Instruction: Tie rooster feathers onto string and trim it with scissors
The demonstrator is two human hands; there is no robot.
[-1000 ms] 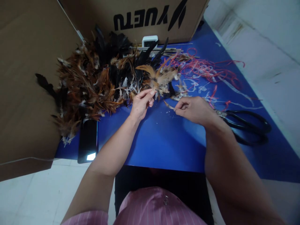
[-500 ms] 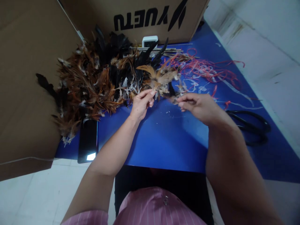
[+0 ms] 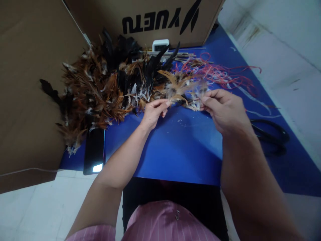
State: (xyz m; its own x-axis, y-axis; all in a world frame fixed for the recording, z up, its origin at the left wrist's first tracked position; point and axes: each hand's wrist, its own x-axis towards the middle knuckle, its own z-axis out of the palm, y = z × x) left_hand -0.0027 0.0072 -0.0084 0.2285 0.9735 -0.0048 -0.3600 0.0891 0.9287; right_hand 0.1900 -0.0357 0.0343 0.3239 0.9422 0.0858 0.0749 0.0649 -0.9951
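Observation:
My left hand (image 3: 154,113) is closed in a pinch on the base of a bunch of tan feathers (image 3: 174,87), which fans out above the fingertips. To its right, my right hand (image 3: 227,108) pinches a small greyish feather (image 3: 201,88), blurred at its upper part. Pale feather ends lie on the blue table (image 3: 180,150) between the two hands. A large heap of brown feathers (image 3: 92,90) spreads left of my left hand, with black feathers (image 3: 120,47) behind and among them.
Tangled red and white strings (image 3: 213,72) lie beyond my right hand, and black-handled scissors (image 3: 272,132) beside that forearm. Thin sticks (image 3: 185,54) and a small white display device (image 3: 160,43) sit before a cardboard box (image 3: 160,36). A phone (image 3: 94,152) rests at the left front.
My right hand has moved right and is turned more upright, holding a feather. The tan bunch in my left hand has shifted slightly right and spread out; the left hand moved a little.

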